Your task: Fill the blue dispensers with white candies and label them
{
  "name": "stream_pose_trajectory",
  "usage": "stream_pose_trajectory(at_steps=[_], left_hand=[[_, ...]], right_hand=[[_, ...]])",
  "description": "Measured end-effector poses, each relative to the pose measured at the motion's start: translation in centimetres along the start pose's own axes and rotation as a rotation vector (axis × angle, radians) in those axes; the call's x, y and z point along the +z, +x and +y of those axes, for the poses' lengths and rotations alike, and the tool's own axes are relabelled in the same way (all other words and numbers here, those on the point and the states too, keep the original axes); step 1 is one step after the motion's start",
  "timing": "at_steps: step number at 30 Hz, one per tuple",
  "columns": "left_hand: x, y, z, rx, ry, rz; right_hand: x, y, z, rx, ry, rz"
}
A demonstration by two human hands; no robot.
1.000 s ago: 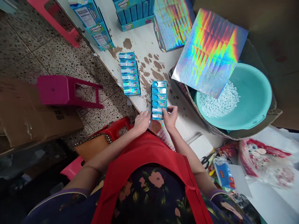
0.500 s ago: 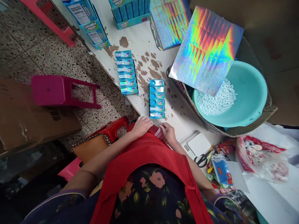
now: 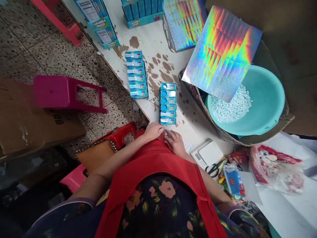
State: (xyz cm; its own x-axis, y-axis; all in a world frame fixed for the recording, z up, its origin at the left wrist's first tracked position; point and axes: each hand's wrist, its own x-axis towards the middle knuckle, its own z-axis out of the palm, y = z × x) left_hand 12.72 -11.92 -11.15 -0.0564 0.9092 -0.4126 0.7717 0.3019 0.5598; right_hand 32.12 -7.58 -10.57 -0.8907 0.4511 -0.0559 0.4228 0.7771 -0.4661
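My left hand (image 3: 152, 130) and my right hand (image 3: 174, 142) meet at the near edge of the white table (image 3: 148, 43), just below a column of small blue candy boxes (image 3: 168, 104). Between them lies a shiny holographic sticker sheet (image 3: 164, 135). The left hand rests on the sheet with its fingers curled together. The right hand's fingertips pinch at the sheet's edge; what they hold is too small to make out. A second column of blue boxes (image 3: 136, 75) lies further left on the table.
A teal basin (image 3: 272, 99) of white candies (image 3: 231, 104) stands at the right under a large holographic sheet (image 3: 223, 53). A white scale (image 3: 206, 153), scissors (image 3: 213, 169) and a plastic bag (image 3: 277, 168) lie at the near right. Blue display cartons (image 3: 99, 21) stand at the back. A pink stool (image 3: 64, 94) stands on the floor at the left.
Both hands have drawn back from the lowest box of the near column to the sticker sheet at the table's edge. The boxes have stayed in place.
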Motion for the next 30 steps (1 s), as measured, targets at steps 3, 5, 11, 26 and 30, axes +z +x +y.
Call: stream_pose_trajectory(at_steps=[3,5,11,26,30], left_hand=[[0.3,0.0,-0.2,-0.013,-0.018,0.004],[0.5,0.1,-0.3,-0.033,-0.026,0.005],[0.8,0.0,-0.4,-0.056,0.010,0.013],[-4.9,-3.1,1.4,0.025,-0.754,0.024],[-6.2,-1.9,0.8,-0.101,-0.619,0.091]], right_hand=[[-0.6,0.0,-0.2,0.012,0.096,0.034],[-1.0,0.1,-0.5,0.056,0.150,0.035],[-4.1,1.0,-2.3,0.288,0.426,0.165],[-8.9,6.0,-3.7,0.505,0.809,0.231],[-6.5,8.4,-2.7,0.605,0.716,0.379]])
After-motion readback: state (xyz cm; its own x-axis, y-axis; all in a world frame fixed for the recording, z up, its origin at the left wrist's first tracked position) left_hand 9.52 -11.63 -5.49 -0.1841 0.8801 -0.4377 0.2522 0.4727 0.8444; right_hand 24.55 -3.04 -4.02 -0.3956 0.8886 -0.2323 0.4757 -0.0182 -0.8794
